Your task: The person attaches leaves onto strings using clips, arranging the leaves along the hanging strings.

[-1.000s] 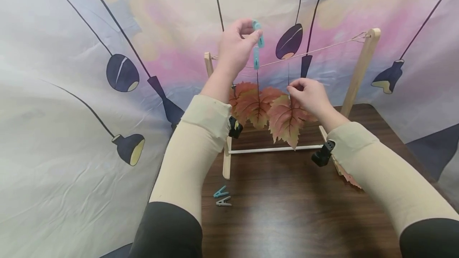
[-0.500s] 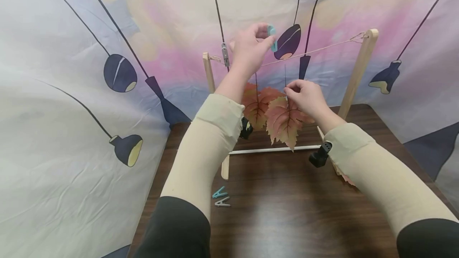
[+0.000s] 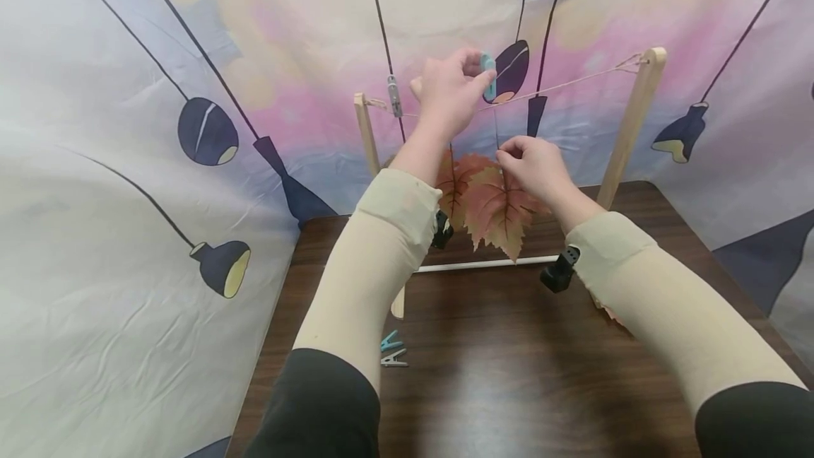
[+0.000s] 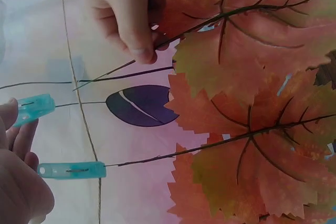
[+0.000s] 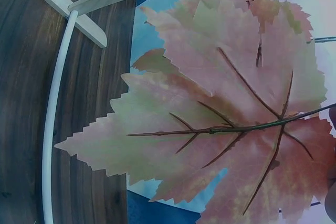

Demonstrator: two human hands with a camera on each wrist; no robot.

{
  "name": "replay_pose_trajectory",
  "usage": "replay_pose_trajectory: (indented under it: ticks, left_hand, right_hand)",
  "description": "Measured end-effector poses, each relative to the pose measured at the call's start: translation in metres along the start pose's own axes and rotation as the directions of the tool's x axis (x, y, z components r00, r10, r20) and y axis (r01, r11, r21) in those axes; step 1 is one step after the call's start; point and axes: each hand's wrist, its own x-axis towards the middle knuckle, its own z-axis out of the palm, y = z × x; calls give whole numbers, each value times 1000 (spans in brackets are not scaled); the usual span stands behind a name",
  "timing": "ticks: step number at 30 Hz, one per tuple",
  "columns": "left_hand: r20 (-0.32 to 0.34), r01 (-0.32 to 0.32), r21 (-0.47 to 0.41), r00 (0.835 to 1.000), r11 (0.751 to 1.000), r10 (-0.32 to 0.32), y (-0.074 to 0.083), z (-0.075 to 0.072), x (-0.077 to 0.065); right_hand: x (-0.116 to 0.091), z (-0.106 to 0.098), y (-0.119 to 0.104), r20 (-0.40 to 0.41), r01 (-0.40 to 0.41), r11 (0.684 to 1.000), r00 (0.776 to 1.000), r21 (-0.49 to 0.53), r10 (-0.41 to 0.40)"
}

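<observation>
My left hand (image 3: 448, 97) pinches a teal clothespin (image 3: 488, 80) just above the string (image 3: 581, 80). My right hand (image 3: 536, 169) pinches the thin stem of an orange-red artificial maple leaf (image 3: 499, 207), which hangs below the fingers. In the left wrist view, the tip of that stem reaches across the string, and the held clothespin (image 4: 35, 109) stays apart from both. Close to the left hand, another teal clothespin (image 4: 72, 170) is clipped on the string with a second leaf (image 4: 273, 145) hanging by its stem. The right wrist view shows the leaf (image 5: 220, 129) broadside.
A grey clothespin (image 3: 394, 96) is on the string at the left. Wooden posts (image 3: 636, 126) and a white bar (image 3: 477, 266) form the stand. On the brown table (image 3: 509, 373) lie a teal clothespin (image 3: 391, 341) and a grey one (image 3: 394, 359), partly beside the left sleeve.
My left hand has moved right and slightly down with the teal clothespin, away from the clipped one toward the held stem. The right hand keeps its pinch and shifts slightly left.
</observation>
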Motion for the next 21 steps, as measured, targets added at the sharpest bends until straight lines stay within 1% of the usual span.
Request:
replay_pose_trajectory:
  ticks: [5, 11, 15, 21]
  left_hand:
    - [16, 13, 27, 1000, 1000, -14, 1, 2, -2]
    - [36, 29, 49, 999, 998, -31, 1, 3, -2]
    - [33, 31, 59, 999, 998, -33, 1, 3, -2]
    - [30, 55, 51, 998, 997, -57, -3, 2, -3]
  right_hand:
    - [1, 1, -5, -4, 3, 1000, 1000, -23, -3]
    - [2, 1, -8, -11, -1, 1000, 1000, -22, 0]
    - [3, 2, -11, -25, 15, 1000, 1000, -18, -15]
    - [3, 6, -14, -15, 25, 999, 1000, -20, -25]
